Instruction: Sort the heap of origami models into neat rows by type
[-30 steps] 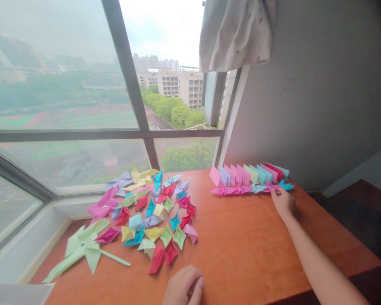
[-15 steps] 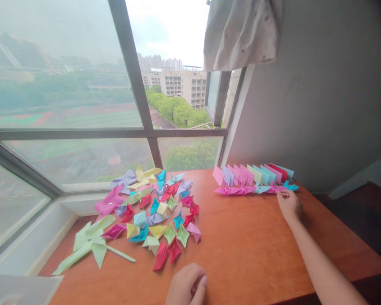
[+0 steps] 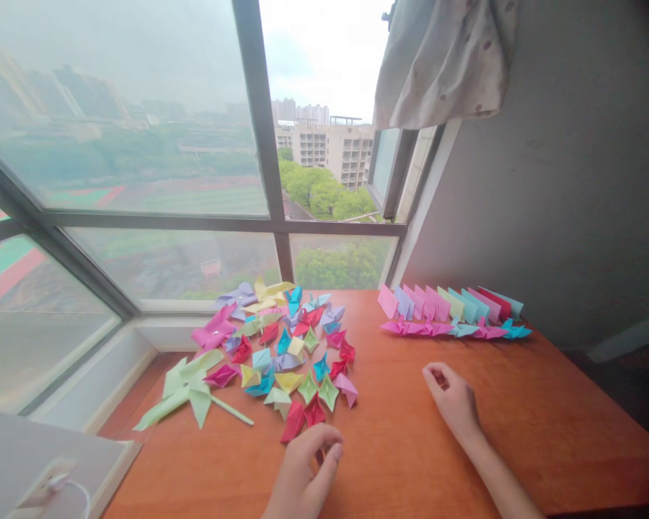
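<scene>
If advanced, the left hand [image 3: 306,468], thumb and fingers apart, may displace the nearby red paper fold [image 3: 293,422]; right hand [image 3: 454,404]: closure cannot be determined.

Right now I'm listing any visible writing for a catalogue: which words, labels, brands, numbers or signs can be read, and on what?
None: no text can be read.
Standing folded cards, scattered folded paper and green pinwheel: no lettering visible.
Curtain: dots only.
Buildings outside: too small to read any sign.
</scene>
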The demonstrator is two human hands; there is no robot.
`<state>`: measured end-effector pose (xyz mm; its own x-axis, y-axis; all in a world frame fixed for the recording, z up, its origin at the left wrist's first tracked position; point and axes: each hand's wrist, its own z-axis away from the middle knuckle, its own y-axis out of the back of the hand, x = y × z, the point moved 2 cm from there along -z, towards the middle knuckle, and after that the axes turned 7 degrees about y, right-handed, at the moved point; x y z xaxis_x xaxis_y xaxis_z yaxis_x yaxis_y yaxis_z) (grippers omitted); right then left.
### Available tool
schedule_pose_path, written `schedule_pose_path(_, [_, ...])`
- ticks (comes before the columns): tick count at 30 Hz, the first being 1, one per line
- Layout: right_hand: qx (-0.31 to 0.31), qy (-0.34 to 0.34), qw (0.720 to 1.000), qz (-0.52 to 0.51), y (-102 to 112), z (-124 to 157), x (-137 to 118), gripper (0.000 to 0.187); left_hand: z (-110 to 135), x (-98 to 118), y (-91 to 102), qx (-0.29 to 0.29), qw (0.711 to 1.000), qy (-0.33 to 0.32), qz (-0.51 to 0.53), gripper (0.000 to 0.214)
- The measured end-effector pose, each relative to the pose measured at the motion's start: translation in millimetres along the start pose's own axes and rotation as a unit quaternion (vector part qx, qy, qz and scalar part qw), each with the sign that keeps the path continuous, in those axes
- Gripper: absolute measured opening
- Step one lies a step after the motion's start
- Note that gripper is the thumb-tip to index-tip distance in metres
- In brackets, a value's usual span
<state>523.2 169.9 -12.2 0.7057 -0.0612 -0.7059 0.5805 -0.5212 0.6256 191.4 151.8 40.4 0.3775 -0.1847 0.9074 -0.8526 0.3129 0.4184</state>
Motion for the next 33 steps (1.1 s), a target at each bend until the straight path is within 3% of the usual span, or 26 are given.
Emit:
schedule_pose_path(5, [-0.044,0.036,0.998,-0.024,-24,21,-27,0.034,-5,-1,29.3,0.024,0.999,0.030,0.005,0.023])
schedule_pose_path(10, [-0.061,0.048,0.996,-0.034,-36,33,-29,0.032,-21,1,57.2,0.062,0.997,0.046,-0.009,0.028])
schedule_pose_path(14, [-0.064,0.063,0.996,-0.026,-38,38,-25,0.034,-49,6,80.9,0.101,0.992,0.045,-0.062,0.029])
schedule_pose_path(19, [-0.057,0.065,0.996,-0.037,-38,37,-26,0.035,-97,7,101.8,0.134,0.965,0.037,-0.222,0.025])
schedule_pose_path(27, [-0.068,0.087,0.994,-0.016,-37,37,-28,0.029,-174,-3,107.5,0.128,0.929,0.070,-0.340,0.023])
schedule_pose_path(33, [-0.067,0.083,0.994,-0.015,-38,36,-28,0.028,-207,-4,96.4,0.095,0.901,0.106,-0.410,0.026])
